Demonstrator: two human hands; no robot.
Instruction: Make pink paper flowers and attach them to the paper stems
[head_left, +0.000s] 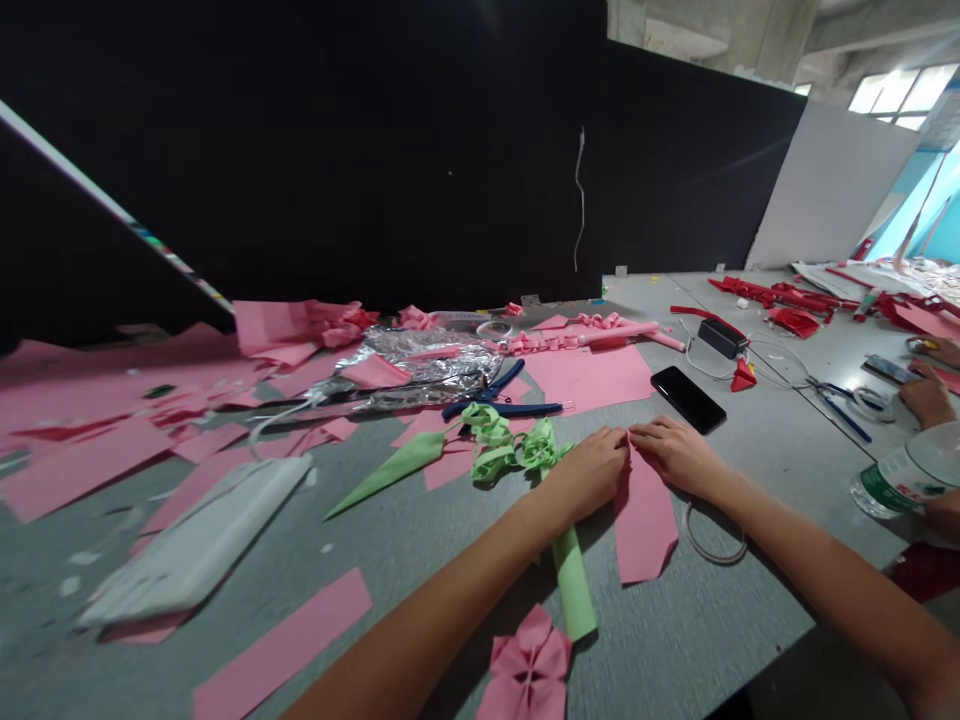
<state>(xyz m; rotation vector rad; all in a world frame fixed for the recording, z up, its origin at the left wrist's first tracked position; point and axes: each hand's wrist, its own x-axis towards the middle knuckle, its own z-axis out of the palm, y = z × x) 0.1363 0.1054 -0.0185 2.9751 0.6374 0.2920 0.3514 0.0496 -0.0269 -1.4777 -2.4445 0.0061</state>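
Both hands meet at the far end of a pink paper piece (645,520) lying on the grey table. My left hand (596,465) pinches its upper left edge, and my right hand (667,452) pinches the same end from the right. The fingertips nearly touch each other. Under my left wrist passes a rolled green paper stem (574,585), with curled green paper flowers (506,445) and a pointed green leaf (394,470) to its left. A folded pink paper flower (529,665) lies at the near edge.
Blue-handled scissors (495,400) lie beyond the green flowers. A black phone (688,398) and a black adapter (721,338) are at right. A white power strip (202,540) and pink scraps cover the left. Another person's hand (928,395) is near a plastic bottle (904,470).
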